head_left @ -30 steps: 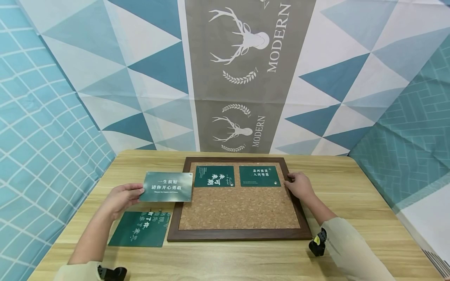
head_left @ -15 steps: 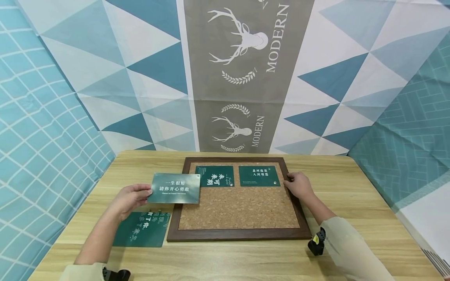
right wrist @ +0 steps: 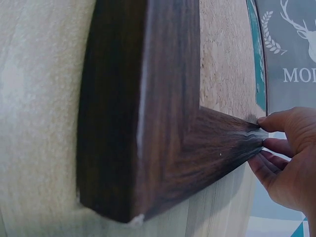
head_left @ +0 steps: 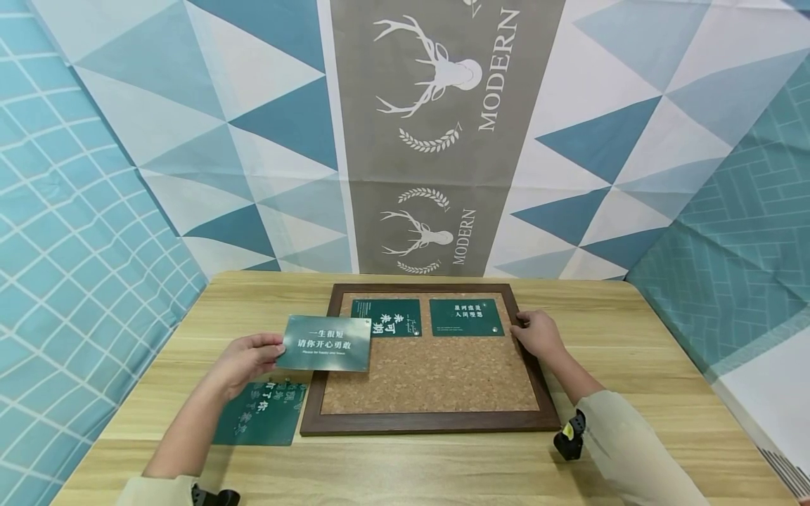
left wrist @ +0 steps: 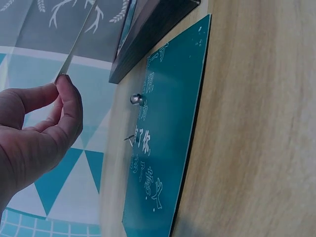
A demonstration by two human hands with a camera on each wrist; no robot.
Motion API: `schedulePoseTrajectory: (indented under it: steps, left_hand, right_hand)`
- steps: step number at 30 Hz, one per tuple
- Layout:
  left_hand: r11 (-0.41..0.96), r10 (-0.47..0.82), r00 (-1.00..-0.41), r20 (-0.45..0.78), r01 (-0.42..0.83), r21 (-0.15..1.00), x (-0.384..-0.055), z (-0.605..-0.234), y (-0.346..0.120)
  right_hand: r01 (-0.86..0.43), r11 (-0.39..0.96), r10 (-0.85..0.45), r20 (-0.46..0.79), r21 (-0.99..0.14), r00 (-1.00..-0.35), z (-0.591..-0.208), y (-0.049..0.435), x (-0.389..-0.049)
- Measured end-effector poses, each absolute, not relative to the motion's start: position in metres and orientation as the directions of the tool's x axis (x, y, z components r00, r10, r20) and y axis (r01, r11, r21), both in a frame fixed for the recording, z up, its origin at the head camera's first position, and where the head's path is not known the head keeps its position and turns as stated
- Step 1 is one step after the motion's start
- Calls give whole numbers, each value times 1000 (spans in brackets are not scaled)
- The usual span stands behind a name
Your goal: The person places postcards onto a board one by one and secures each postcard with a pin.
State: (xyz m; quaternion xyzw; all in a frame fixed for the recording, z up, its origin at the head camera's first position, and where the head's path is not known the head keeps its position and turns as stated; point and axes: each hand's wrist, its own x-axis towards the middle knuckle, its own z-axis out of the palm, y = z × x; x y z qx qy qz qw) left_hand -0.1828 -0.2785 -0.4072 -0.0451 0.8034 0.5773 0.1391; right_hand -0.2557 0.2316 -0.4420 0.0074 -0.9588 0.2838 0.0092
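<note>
My left hand (head_left: 248, 365) pinches a green postcard (head_left: 325, 344) with white writing by its left edge. This card is raised over the left side of a cork board (head_left: 436, 376) and overlaps the upper left pinned card. Seen edge-on in the left wrist view, the card (left wrist: 75, 44) is between thumb and fingertips. My right hand (head_left: 539, 334) grips the board's dark wooden frame (head_left: 542, 393) on the right side; the right wrist view has the thumb on top and the fingers at the outer side. Two green cards, one left (head_left: 399, 320) and one right (head_left: 467, 318), lie pinned along the board's top.
Another green card (head_left: 261, 418) lies on the wooden table (head_left: 430, 471), left of the board and below my left forearm. Beside it is a small silver pin (left wrist: 136, 99). A patterned backdrop (head_left: 285, 140) stands behind the table.
My left hand has carried the postcard rightward and slightly down, from the frame's left edge to over the cork. My right hand has stayed at the frame.
</note>
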Motion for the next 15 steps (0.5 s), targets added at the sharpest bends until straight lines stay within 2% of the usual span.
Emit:
schedulePoseTrajectory:
  steps: [7,15]
  left_hand:
    - [324,98,-954,-285,-240,915,-184,-410,-276]
    - [335,107,-954,-281,-231,913,-182,-410,-274]
  right_hand:
    - [-49,831,-21,58,-554,-998,-440,232,-253]
    - [-16,831,-5,21,-556,-1000,-441,232,-255]
